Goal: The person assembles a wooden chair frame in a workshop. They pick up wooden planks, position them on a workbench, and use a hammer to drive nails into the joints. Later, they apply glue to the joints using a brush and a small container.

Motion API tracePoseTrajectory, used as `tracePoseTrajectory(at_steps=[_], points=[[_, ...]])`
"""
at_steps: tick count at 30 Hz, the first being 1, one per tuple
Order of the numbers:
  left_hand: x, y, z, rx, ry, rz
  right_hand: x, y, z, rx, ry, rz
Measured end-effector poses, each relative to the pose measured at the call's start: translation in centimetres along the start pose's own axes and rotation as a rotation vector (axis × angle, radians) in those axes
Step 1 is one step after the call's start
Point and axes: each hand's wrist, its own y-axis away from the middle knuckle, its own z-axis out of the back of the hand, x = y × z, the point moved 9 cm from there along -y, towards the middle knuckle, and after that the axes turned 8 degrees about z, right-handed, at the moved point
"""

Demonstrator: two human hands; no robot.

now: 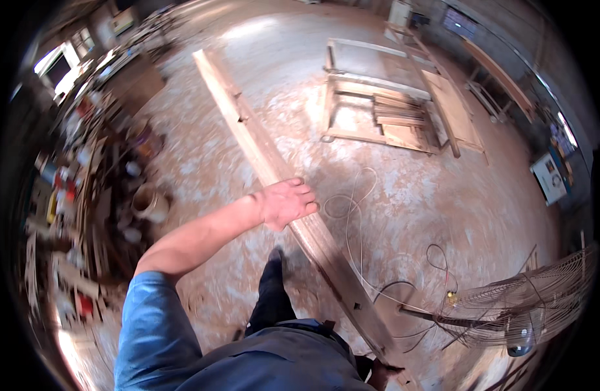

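Observation:
A long wooden beam (pixel 257 146) slants across the view, from the far left down to the near right beside my body. Small dark notches or holes show along it. My left hand (pixel 291 203) lies over the beam's middle, with the fingers curled around its far edge. Low in the view, close to my hip, my right hand (pixel 382 376) is at the beam's near end. It is dark and partly cut off, and its fingers bend against the wood. The beam appears to be held up above the floor.
A wheeled wooden frame cart (pixel 355 137) holding wood strips stands ahead to the right. A wire-caged fan (pixel 518 309) is near right, beside a loose hose (pixel 360 241) on the floor. Cluttered timber (pixel 85 215) and a bucket (pixel 150 203) line the left. A workbench (pixel 499 75) stands far right.

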Motion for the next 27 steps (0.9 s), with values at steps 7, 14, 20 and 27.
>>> tracePoseTrajectory(at_steps=[7, 14, 20, 27], points=[[21.0, -6.2, -2.5, 0.059, 0.016, -0.071, -11.7, 1.8, -14.9, 0.03, -0.309, -0.096], [38.9, -15.7, -2.7, 0.103, -0.047, -0.146, -20.5, 7.0, -38.1, -0.434, -0.527, -0.216], [53.7, -21.7, -5.2, 0.112, -0.053, -0.18, -31.2, 3.7, -50.9, -0.578, -0.473, -0.247], [69.1, -30.2, -4.4, 0.079, -0.071, -0.252, -38.8, 1.0, -65.3, -0.626, -0.692, -0.263]])
